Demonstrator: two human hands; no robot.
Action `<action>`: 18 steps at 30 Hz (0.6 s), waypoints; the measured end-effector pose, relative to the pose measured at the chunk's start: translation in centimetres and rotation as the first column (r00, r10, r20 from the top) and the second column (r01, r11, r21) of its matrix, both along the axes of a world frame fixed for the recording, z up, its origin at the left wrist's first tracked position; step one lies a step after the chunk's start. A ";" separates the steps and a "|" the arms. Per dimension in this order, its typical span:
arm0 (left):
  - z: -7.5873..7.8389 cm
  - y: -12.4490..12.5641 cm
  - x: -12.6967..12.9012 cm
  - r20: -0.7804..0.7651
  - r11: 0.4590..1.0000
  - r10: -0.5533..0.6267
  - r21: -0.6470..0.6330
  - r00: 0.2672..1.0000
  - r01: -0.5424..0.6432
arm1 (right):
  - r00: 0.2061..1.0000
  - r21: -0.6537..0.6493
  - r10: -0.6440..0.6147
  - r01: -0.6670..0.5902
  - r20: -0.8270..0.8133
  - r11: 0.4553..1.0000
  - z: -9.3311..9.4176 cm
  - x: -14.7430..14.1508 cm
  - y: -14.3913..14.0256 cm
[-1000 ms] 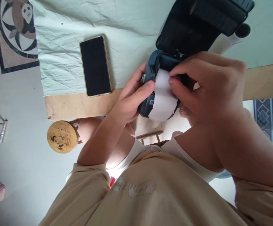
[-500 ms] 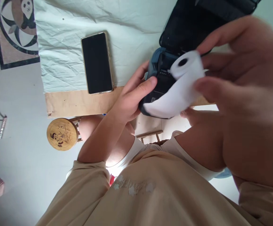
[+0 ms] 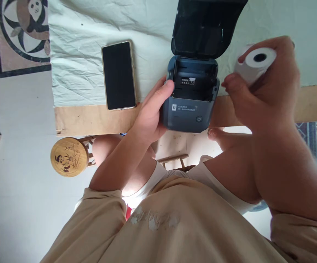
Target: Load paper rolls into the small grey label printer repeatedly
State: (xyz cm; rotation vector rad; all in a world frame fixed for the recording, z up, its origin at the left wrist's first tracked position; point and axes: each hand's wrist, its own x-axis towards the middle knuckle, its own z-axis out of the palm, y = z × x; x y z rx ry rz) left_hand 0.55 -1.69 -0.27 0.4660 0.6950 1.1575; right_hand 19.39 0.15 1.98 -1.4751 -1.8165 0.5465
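Small slate-blue plastic printer, boxy, glossy black lid raised, sits at the table's near wooden edge. Left hand clasps its side. Right hand fingers closed around white paper roll, above the crumpled pale cloth.

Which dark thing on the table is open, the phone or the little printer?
The little printer is open: its lid is flipped up and its paper bay is empty. The phone lies flat, screen dark. The left hand holds the printer; the right hand holds a paper roll.

open printer bay unobstructed, raised lid behind, phone leftward
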 end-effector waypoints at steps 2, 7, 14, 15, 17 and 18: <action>0.2 -0.1 0.1 -0.010 1.000 0.007 0.005 1.000 -0.007 | 0.981 0.025 0.002 -0.007 0.193 1.000 0.0 0.1 0.0; 0.1 -0.1 0.1 0.004 1.000 0.015 0.003 1.000 -0.015 | 0.933 -0.024 0.001 0.008 0.361 1.000 -1.3 0.8 0.8; 0.0 0.3 -0.4 -0.052 0.999 -0.041 0.012 0.998 0.042 | 0.990 0.303 -0.095 0.058 0.108 0.951 0.2 2.1 0.6; 0.1 0.3 -0.4 -0.053 0.999 -0.047 0.020 0.998 0.048 | 0.979 0.332 -0.164 0.116 0.119 0.936 0.4 2.6 0.8; 0.0 0.3 -0.4 -0.048 0.998 -0.048 0.026 0.998 0.050 | 0.946 0.252 -0.254 0.201 0.199 0.947 0.2 3.8 1.5; 0.0 0.3 -0.4 -0.041 0.999 -0.046 0.026 0.998 0.047 | 0.933 0.159 -0.256 0.220 0.254 0.962 -0.1 4.3 1.9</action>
